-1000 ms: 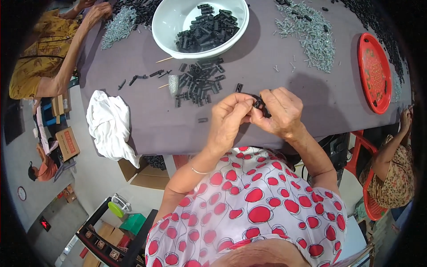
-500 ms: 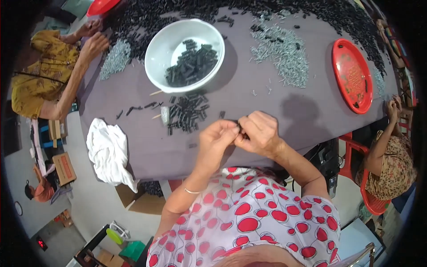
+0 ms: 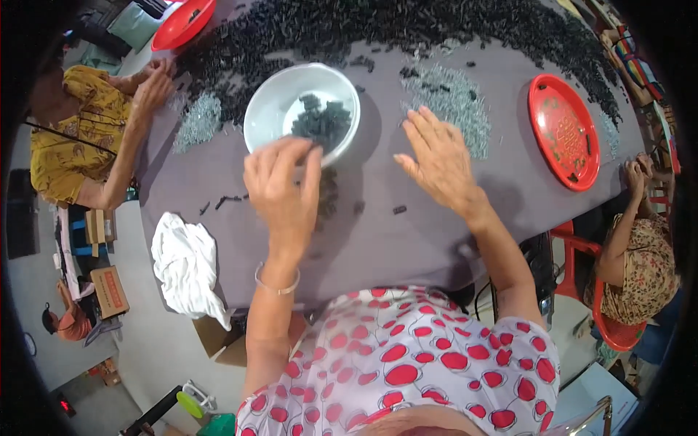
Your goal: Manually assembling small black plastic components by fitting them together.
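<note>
My left hand (image 3: 278,178) reaches over the near rim of a white bowl (image 3: 256,116), blurred by motion. Its fingers are bent, and I cannot make out whether a piece is between them. Short black tube-like pieces (image 3: 323,120) lie heaped in the bowl. My right hand (image 3: 442,160) hovers palm down, fingers stretched and holding nothing, by a heap of small silvery pins or screws (image 3: 462,109). A loose black piece (image 3: 399,209) lies on the cloth below that hand. More black pieces (image 3: 331,195) are partly hidden behind my left hand.
A large spread of black pieces (image 3: 502,33) covers the table's far side. A red tray (image 3: 533,109) stands at the right, a red dish (image 3: 182,33) at the far left. A white cloth (image 3: 185,265) hangs over the near left edge. People work at both sides.
My hands were together over the near part of the table, fingers pinched on a small dark piece. They have parted: the left moved to the bowl, the right toward the silvery heap, opening.
</note>
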A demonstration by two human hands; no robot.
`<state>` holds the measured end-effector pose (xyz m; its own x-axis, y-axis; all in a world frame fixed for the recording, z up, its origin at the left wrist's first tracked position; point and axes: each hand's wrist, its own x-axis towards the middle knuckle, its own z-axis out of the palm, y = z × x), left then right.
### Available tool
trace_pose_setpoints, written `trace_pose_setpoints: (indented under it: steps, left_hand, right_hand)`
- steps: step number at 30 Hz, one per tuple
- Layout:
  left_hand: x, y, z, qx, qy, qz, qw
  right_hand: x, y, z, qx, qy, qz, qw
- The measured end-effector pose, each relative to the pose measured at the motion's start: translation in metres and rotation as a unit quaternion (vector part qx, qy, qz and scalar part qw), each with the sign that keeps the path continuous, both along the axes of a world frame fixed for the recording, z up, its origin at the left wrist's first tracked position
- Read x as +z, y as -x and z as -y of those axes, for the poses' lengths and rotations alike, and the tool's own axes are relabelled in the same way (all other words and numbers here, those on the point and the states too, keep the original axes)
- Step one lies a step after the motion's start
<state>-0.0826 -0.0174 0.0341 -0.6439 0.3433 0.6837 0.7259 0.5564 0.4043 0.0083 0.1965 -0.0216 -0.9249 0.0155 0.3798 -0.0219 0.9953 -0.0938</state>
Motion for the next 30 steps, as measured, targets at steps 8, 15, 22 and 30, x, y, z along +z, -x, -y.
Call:
trace_pose_setpoints:
  steps: [8,15,22,30]
  left_hand:
    - [-0.013,-0.027,0.011,0.017,0.021,-0.042,0.999]
    - [-0.04,-0.09,0.013,-0.117,0.042,0.161,0.979]
    - [-0.038,-0.08,0.0,-0.145,-0.009,0.212,0.966]
    - [-0.042,-0.059,-0.023,-0.236,-0.085,0.236,0.939]
  right_hand:
    - [-0.005,-0.037,0.003,0.014,0.114,-0.048,0.992]
    - [-0.007,-0.027,0.02,0.006,0.12,-0.077,0.99]
    - [0.002,-0.036,0.024,0.041,0.237,-0.071,0.968]
    - [0.019,-0.034,0.02,0.123,0.381,-0.018,0.916]
